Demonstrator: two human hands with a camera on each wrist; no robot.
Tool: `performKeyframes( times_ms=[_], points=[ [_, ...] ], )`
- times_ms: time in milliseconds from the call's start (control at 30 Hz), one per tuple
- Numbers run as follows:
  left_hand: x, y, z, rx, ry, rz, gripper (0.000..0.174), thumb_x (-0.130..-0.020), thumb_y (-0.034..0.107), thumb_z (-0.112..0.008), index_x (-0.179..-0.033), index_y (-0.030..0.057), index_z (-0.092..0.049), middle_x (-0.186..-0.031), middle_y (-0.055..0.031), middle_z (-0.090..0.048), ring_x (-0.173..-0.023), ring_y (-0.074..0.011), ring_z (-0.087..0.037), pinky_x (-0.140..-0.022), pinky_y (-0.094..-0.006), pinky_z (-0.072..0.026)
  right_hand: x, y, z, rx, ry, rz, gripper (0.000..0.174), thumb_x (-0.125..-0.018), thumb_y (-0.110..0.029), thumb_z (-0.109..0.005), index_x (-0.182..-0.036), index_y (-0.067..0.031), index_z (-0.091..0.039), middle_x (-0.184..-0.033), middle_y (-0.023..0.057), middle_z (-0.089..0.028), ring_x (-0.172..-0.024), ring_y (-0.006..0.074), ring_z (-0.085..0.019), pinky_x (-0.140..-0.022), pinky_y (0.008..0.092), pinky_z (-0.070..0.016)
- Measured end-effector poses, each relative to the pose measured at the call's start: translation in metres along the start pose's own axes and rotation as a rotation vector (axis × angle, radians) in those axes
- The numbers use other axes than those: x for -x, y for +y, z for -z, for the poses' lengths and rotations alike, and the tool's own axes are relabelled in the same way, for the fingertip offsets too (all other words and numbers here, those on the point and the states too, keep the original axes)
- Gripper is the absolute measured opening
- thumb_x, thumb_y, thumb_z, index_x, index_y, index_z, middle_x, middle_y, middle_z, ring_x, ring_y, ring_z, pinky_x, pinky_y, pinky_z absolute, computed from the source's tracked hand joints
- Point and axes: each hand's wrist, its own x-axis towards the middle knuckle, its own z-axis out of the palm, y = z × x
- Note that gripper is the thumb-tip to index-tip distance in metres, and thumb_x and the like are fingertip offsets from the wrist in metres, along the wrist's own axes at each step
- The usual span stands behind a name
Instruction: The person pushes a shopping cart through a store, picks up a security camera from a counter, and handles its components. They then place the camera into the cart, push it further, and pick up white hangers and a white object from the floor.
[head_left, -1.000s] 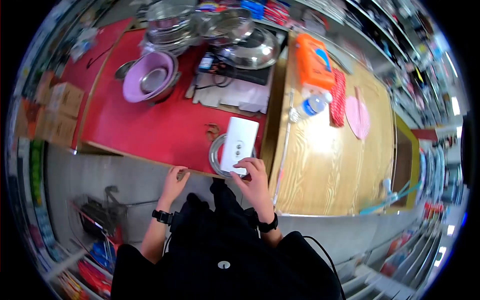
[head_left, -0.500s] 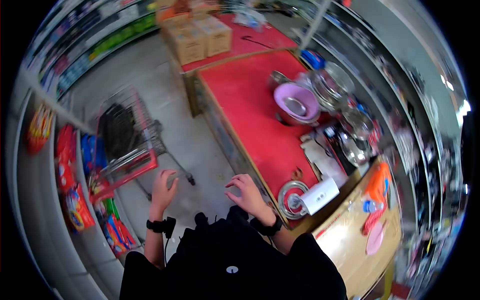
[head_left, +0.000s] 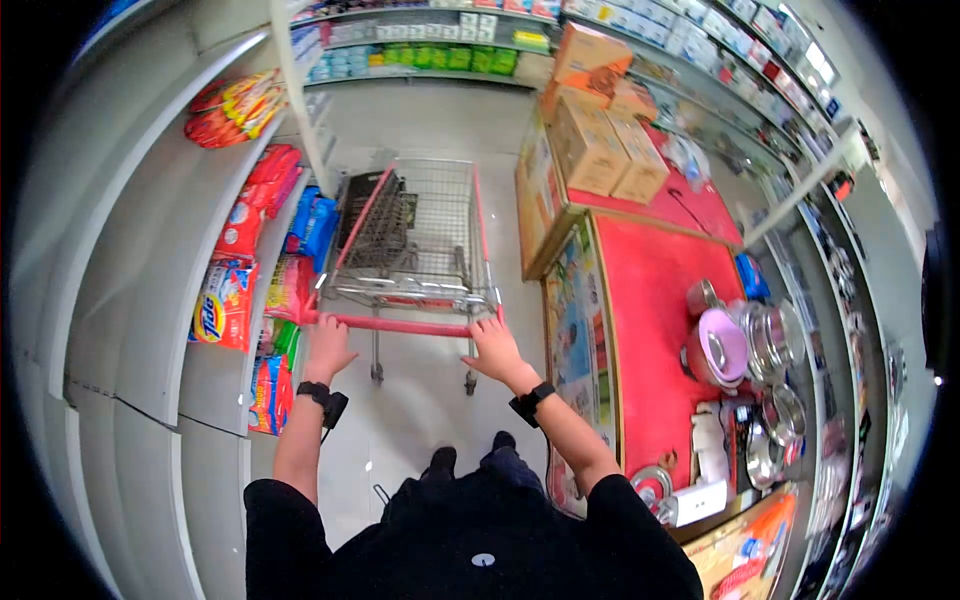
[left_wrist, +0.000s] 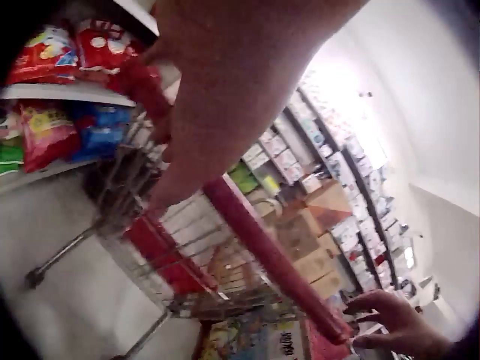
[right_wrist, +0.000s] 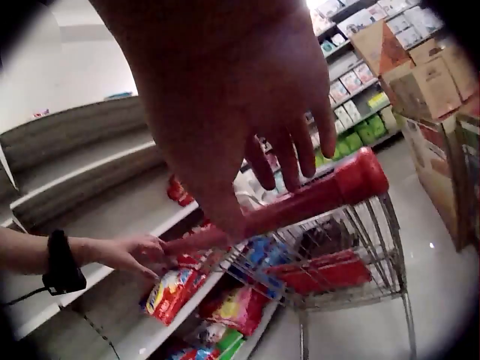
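Observation:
A shopping cart (head_left: 440, 215) stands in the aisle with its red handle (head_left: 400, 325) towards the person. The left hand (head_left: 328, 350) lies at the handle's left end, thumb held out to the side; its fingertips are partly hidden in the left wrist view. At the other end is the right hand (head_left: 495, 355), its fingers spread loosely over the bar (right_wrist: 300, 206) in the right wrist view, not curled round it. Whether the right fingertips touch the bar, I cannot tell. A black folded item (head_left: 370, 220) lies in the cart's left side.
Shelves with red detergent bags (head_left: 225, 305) and blue bags (head_left: 312, 225) line the left. To the right stand a red-topped table (head_left: 650, 330) with metal bowls (head_left: 770, 340), a purple basin (head_left: 722, 345) and a white box (head_left: 695, 503), and cartons (head_left: 590, 145) farther back. Floor (head_left: 420, 120) shows beyond the cart.
The view has turned left from the table to the cart. Both hands have left the table side, the right one leaving the white box, and have come to the cart's handle.

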Motion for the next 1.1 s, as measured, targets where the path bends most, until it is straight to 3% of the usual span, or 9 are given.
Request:
performKeyframes(
  times_ms=[67, 100, 300, 433, 533, 733, 833, 933, 1100],
  points=[
    [-0.005, -0.017, -0.021, 0.034, 0.056, -0.03, 0.035, -0.062, 0.024, -0.078, -0.088, 0.0075, -0.06, -0.113, -0.0141, -0.049, -0.119, -0.0331, -0.04, -0.099, -0.0583, -0.0312, -0.012, 0.012, -0.021, 0.063, -0.095, 0.012, 0.048, -0.066, -0.026, -0.077, -0.102, -0.0066, -0.05, -0.099, 0.0122, -0.05, -0.1, 0.0319, -0.051, -0.084, 0.0425, -0.0433],
    [-0.008, -0.018, -0.035, 0.135, 0.171, -0.002, 0.026, -0.063, 0.022, -0.077, -0.074, 0.0069, -0.059, -0.111, -0.0146, -0.05, -0.12, -0.034, -0.038, -0.099, -0.0576, -0.0308, -0.016, 0.022, -0.034, 0.079, -0.014, 0.057, 0.046, -0.066, -0.026, -0.077, -0.098, -0.0074, -0.051, -0.098, 0.0112, -0.05, -0.092, 0.0322, -0.054, -0.078, 0.0433, -0.0462],
    [-0.024, -0.016, -0.027, 0.279, 0.18, 0.055, 0.023, -0.062, 0.02, -0.076, -0.065, 0.0072, -0.057, -0.105, -0.0158, -0.051, -0.115, -0.0338, -0.041, -0.098, -0.0544, -0.0324, -0.039, 0.048, -0.059, 0.054, -0.181, -0.039, 0.033, -0.071, -0.03, -0.072, -0.091, -0.0085, -0.057, -0.092, 0.0116, -0.056, -0.077, 0.0321, -0.061, -0.066, 0.0443, -0.0502],
    [-0.043, -0.022, -0.035, 0.351, 0.185, 0.024, 0.024, -0.061, 0.019, -0.076, -0.058, 0.0068, -0.056, -0.102, -0.0168, -0.052, -0.11, -0.0343, -0.043, -0.096, -0.05, -0.0349, -0.076, 0.052, -0.077, 0.072, -0.461, -0.146, 0.028, -0.08, -0.036, -0.056, -0.084, -0.009, -0.063, -0.074, 0.0135, -0.066, -0.072, 0.033, -0.064, -0.064, 0.0464, -0.0509],
    [-0.065, -0.028, -0.044, 0.398, 0.26, -0.015, 0.024, -0.061, 0.018, -0.076, -0.055, 0.0056, -0.056, -0.096, -0.0176, -0.054, -0.105, -0.0361, -0.047, -0.094, -0.0464, -0.0383, -0.085, 0.06, -0.066, 0.028, -0.455, -0.2, 0.024, -0.079, -0.031, -0.055, -0.082, -0.009, -0.064, -0.074, 0.014, -0.065, -0.071, 0.0335, -0.064, -0.063, 0.0466, -0.051],
    [-0.125, -0.03, -0.062, 0.279, 0.204, 0.01, 0.024, -0.063, 0.025, -0.073, -0.057, 0.0057, -0.06, -0.093, -0.0185, -0.058, -0.106, -0.0351, -0.051, -0.093, -0.0471, -0.0396, -0.122, 0.097, -0.056, 0.067, -0.435, -0.182, 0.023, -0.077, -0.03, -0.056, -0.079, -0.0099, -0.066, -0.074, 0.0126, -0.066, -0.071, 0.0321, -0.065, -0.064, 0.0439, -0.0521],
    [-0.158, -0.002, -0.017, 0.297, -0.132, 0.235, 0.03, -0.062, 0.034, -0.073, -0.062, 0.006, -0.063, -0.091, -0.0184, -0.059, -0.105, -0.0338, -0.053, -0.094, -0.0498, -0.0385, -0.141, 0.124, -0.053, 0.089, -0.451, -0.206, 0.024, -0.076, -0.032, -0.058, -0.08, -0.0102, -0.067, -0.074, 0.0123, -0.066, -0.071, 0.0317, -0.065, -0.064, 0.0432, -0.0523],
    [-0.18, 0.025, 0.009, -0.088, 0.373, 0.095, 0.039, -0.058, 0.041, -0.075, -0.07, 0.0052, -0.065, -0.085, -0.0154, -0.061, -0.096, -0.0327, -0.057, -0.087, -0.0483, -0.0425, -0.157, 0.156, -0.045, 0.129, -0.487, -0.235, 0.026, -0.075, -0.034, -0.059, -0.08, -0.0099, -0.067, -0.076, 0.0125, -0.067, -0.073, 0.0312, -0.066, -0.065, 0.0432, -0.0524],
    [-0.237, 0.006, -0.041, 0.001, 0.103, -0.075, 0.048, -0.056, 0.047, -0.076, -0.075, 0.0042, -0.063, -0.078, -0.0113, -0.061, -0.085, -0.0298, -0.058, -0.088, -0.0443, -0.0414, -0.185, 0.202, -0.019, 0.179, -0.52, -0.261, 0.026, -0.074, -0.035, -0.061, -0.082, -0.0116, -0.067, -0.076, 0.0121, -0.067, -0.075, 0.0312, -0.066, -0.067, 0.0437, -0.0524]
  ],
)
